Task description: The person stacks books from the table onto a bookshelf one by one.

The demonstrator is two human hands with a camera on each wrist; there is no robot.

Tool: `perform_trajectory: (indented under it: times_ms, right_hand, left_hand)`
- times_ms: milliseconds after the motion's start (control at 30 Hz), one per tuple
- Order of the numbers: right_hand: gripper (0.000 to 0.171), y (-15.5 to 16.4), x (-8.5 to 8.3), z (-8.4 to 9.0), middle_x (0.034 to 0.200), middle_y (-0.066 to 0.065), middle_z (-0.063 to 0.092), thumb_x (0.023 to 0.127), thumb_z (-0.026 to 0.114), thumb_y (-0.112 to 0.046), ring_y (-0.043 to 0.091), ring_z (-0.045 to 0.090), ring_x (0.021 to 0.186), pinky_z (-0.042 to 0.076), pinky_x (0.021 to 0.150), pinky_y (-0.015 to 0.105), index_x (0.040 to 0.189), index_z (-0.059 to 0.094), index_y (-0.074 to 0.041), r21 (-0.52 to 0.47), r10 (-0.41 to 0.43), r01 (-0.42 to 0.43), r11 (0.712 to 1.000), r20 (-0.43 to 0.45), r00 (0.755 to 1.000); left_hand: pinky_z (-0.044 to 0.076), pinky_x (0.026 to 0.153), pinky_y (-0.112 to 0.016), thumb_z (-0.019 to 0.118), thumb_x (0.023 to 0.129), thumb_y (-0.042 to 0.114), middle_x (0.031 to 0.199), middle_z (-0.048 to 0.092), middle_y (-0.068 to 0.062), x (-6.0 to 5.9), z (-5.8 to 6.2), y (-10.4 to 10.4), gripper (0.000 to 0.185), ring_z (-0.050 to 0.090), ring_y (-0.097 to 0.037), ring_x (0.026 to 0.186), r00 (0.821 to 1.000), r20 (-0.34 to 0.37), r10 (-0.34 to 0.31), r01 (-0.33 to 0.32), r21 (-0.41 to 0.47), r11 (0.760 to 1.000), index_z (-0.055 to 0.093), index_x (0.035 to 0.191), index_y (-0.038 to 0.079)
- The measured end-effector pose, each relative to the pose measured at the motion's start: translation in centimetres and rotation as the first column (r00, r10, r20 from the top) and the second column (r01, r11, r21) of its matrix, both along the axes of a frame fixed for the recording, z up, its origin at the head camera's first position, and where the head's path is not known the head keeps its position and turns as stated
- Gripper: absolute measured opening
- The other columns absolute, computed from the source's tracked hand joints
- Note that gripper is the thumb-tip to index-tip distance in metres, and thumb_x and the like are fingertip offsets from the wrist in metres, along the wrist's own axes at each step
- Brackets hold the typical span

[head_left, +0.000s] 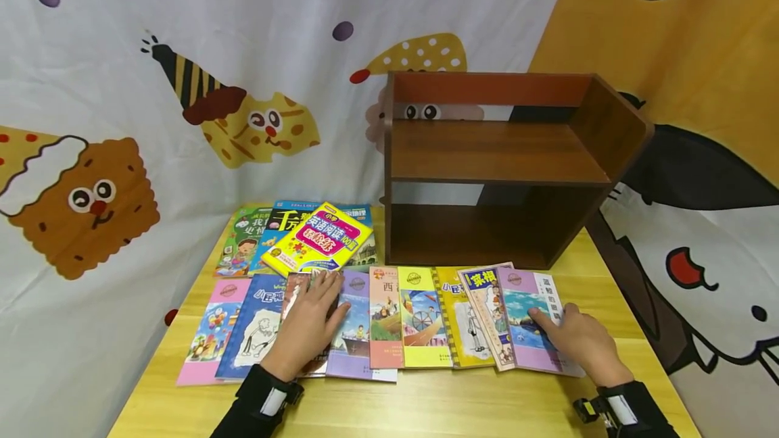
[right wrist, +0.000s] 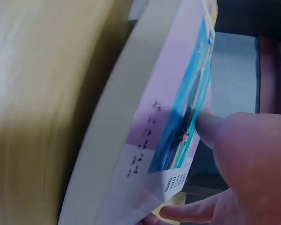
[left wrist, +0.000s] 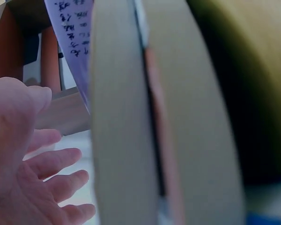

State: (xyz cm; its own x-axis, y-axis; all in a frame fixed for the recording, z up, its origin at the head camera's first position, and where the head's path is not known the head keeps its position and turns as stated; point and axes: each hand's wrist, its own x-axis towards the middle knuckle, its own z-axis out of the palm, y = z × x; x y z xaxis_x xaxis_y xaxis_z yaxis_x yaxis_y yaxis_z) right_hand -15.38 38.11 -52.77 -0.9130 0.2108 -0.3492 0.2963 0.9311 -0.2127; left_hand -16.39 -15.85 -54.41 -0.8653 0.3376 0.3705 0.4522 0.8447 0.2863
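Books lie in an overlapping row along the near edge of the wooden table [head_left: 426, 404], in front of a brown shelf unit [head_left: 499, 167]. Left hand [head_left: 310, 323] rests flat, fingers straight, on a reddish book [head_left: 296, 296] near the row's left end. Right hand [head_left: 578, 340] lies with relaxed fingers on the lilac book [head_left: 529, 309] at the right end, thumb at its edge.

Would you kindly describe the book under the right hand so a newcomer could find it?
On the wooden table, a row of books lies before the brown shelf. The pink book ends that row on the right, under the right hand; its cover shows a blue sea picture.
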Motion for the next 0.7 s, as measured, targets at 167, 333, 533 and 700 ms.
perform_trajectory:
  times_ms: [167,333,533,700]
  right_hand:
    - [0.132,0.3,-0.4,-0.2,0.129,0.048,0.049,0.083,0.045,-0.093,0.045,0.059,0.097,0.054,0.079,0.056,0.143,0.032,0.023,-0.083,-0.066,0.070,0.994,0.052,0.996]
    - [0.131,1.2,-0.6,-0.9,0.132,0.045,0.050,0.082,0.049,-0.092,0.041,0.058,0.098,0.053,0.078,0.049,0.144,0.033,0.022,-0.150,-0.102,0.109,0.983,0.053,0.993]
    - [0.115,1.8,0.0,-1.4,0.140,0.042,0.046,0.093,0.046,-0.081,0.044,0.057,0.109,0.052,0.086,0.053,0.151,0.029,0.017,-0.285,-0.166,0.146,0.948,-0.048,0.985]
    - [0.084,1.2,0.8,-1.4,0.134,0.036,0.053,0.105,0.041,-0.061,0.039,0.059,0.106,0.053,0.081,0.043,0.149,0.038,0.010,-0.402,-0.226,0.117,0.908,-0.234,0.946]
  left_hand:
    - [0.027,0.125,-0.064,0.059,0.105,0.043,0.158,0.052,-0.016,-0.1,-0.1,0.2,0.064,0.045,-0.040,0.150,1.000,-0.008,0.000,0.000,0.000,1.000,0.044,0.158,0.012]
    - [0.028,0.124,-0.066,0.063,0.103,0.041,0.156,0.053,-0.016,-0.1,-0.5,0.4,0.060,0.045,-0.040,0.149,1.000,-0.026,-0.005,0.005,0.005,1.000,0.051,0.154,0.010]
    - [0.031,0.121,-0.069,0.068,0.101,0.037,0.151,0.058,-0.019,-0.1,-0.7,0.7,0.054,0.050,-0.042,0.145,0.998,-0.056,-0.019,0.019,0.013,1.000,0.061,0.145,0.006]
    - [0.031,0.122,-0.066,0.064,0.103,0.039,0.153,0.056,-0.018,-0.2,-0.6,0.8,0.052,0.048,-0.040,0.147,0.999,-0.047,-0.008,0.008,0.012,1.000,0.060,0.146,0.009]
